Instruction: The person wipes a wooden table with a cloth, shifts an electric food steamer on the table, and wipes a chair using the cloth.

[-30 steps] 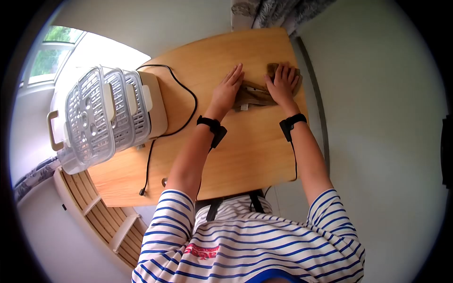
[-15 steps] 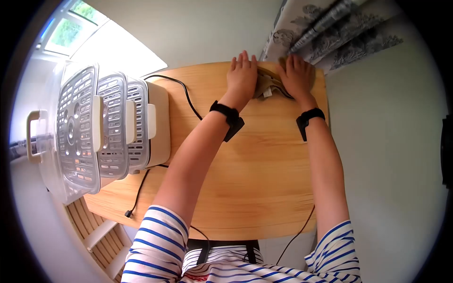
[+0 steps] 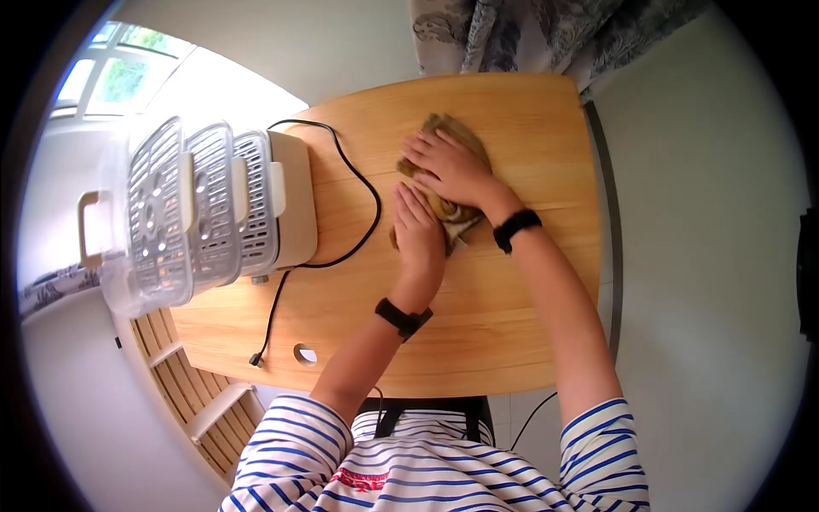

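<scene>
A crumpled brown cloth [image 3: 465, 134] lies on the wooden table [image 3: 503, 316], right of its middle. Across its upper part rests my right hand [image 3: 454, 168], palm down, with its fingers stretched out to the left and the thumb apart. My left hand [image 3: 418, 232] lies flat on the lower left part of the cloth, fingers straight and close together. Both hands press the cloth against the tabletop, and they cover much of it. Between them some folds and a pale edge of the cloth show. Each wrist wears a black band.
A food steamer [image 3: 294, 200] with stacked clear trays stands at the table's left edge. Its black cord [image 3: 375, 200] loops over the tabletop to a plug [image 3: 256, 359] near a round hole [image 3: 304, 354]. A patterned curtain [image 3: 520, 34] hangs behind the table; a slatted wooden rack [image 3: 192, 384] stands lower left.
Both hands have come back from the table's far right corner, bringing the cloth toward me and to the left. The right hand has turned to point left. The view has shifted a little.
</scene>
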Demonstrator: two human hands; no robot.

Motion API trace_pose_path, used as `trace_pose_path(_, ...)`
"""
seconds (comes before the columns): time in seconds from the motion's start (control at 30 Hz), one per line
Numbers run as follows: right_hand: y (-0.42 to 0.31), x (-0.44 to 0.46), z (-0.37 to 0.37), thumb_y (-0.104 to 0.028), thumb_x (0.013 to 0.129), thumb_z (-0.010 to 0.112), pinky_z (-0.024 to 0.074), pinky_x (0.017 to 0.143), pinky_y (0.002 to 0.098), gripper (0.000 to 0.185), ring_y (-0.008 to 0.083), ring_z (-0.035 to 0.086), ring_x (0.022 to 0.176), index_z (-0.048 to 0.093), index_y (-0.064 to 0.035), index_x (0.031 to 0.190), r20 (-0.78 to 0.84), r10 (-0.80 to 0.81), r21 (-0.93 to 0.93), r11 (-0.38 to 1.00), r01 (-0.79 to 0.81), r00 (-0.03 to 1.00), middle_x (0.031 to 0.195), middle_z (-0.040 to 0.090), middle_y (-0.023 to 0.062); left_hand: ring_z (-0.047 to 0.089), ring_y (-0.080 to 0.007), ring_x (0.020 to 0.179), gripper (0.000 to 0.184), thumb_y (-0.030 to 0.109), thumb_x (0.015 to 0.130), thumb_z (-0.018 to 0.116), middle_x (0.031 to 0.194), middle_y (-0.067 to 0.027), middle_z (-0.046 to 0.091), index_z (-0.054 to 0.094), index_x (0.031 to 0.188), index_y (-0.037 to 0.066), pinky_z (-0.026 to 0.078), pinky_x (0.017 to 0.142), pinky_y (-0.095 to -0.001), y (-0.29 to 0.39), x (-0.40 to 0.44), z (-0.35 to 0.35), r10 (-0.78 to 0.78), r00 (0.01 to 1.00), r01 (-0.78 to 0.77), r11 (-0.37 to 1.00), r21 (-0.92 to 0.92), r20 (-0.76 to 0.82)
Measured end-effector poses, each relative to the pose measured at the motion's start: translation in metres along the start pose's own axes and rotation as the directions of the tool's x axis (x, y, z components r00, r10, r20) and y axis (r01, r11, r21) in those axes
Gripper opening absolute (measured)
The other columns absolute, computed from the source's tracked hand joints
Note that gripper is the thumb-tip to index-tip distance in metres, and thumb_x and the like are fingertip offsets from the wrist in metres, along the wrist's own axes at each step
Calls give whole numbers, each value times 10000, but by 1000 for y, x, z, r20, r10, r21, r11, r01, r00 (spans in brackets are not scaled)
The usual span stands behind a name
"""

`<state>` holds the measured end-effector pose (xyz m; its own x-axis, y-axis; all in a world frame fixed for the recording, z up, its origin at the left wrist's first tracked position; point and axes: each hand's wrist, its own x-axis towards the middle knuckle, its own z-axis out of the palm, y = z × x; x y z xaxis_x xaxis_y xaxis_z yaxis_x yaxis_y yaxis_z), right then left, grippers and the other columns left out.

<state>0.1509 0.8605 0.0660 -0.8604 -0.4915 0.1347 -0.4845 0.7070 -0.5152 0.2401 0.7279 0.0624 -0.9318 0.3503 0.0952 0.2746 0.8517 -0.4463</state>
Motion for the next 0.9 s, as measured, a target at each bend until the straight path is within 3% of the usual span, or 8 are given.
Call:
trace_pose_path(0.23,-84,-102,16,-252,904,567,259,1126,463,486,301,342,1361,482,-55,1340,-260,309,-116,931,-347,915,1425,430,142,349,-334,1344,538,140,886,475,1473,-179,320,390,1391,-29,350,1072,-361,-4,-92,-33,182,978,-163,971,-177,100)
trace_pose_path(0.33,-109,-142,36,-283,931,538,209,1132,505,619,380,258,1390,314,9,1428,-381,432,-233,811,-537,817,1483,307,227,342,-344,1344,564,145,877,484,1474,-167,323,368,1404,-20,345,1072,-358,-27,-134,-37,181,978,-156,964,-217,100)
trace_pose_path(0.4,-120,-167,54,-325,956,501,173,1140,512,707,414,175,1413,186,61,1458,-448,538,-225,705,-672,714,1516,208,264,332,-326,1356,551,139,888,470,1482,-143,325,360,1405,-17,331,1088,-368,-55,-159,-34,411,912,-339,763,-550,8)
trace_pose_path(0.43,-125,-178,66,-353,969,478,153,1145,509,749,423,130,1424,126,85,1464,-478,586,-254,621,-741,654,1529,159,277,332,-326,1356,551,139,888,470,1482,-143,325,360,1405,-17,331,1088,-368,-68,-170,-27,363,931,-288,787,-545,33)
trace_pose_path(0.5,-157,-186,69,-403,983,431,125,1152,499,773,426,82,1433,108,119,1451,-465,705,-182,516,-837,535,1532,120,293,332,-293,1366,520,133,883,463,1485,-126,339,402,1380,-8,315,1106,-372,-79,-199,-4,401,886,-427,513,-745,-231)
trace_pose_path(0.7,-254,-191,120,-470,967,426,45,1153,508,853,424,4,1441,48,115,1459,-173,810,-291,502,-815,561,1545,13,295,417,-290,1318,474,148,820,549,1381,-128,491,525,1276,23,346,1092,-379,-141,-265,61,340,798,-554,86,-828,-498)
trace_pose_path(0.8,-322,-164,145,-493,952,437,15,1144,532,901,421,-39,1442,-4,106,1461,17,819,-296,552,-779,574,1548,-40,286,436,-288,1304,427,110,815,559,1360,-104,518,563,1237,43,375,1069,-382,-214,-291,73,377,813,-498,55,-866,-444)
trace_pose_path(0.9,-371,-121,186,-540,927,438,15,1142,530,943,402,-57,1447,-22,79,1470,102,807,-311,581,-752,581,1551,-51,281,422,-259,1322,409,100,879,461,1394,-70,494,538,1278,52,373,1077,-375,-294,-316,97,333,873,-432,189,-882,-357)
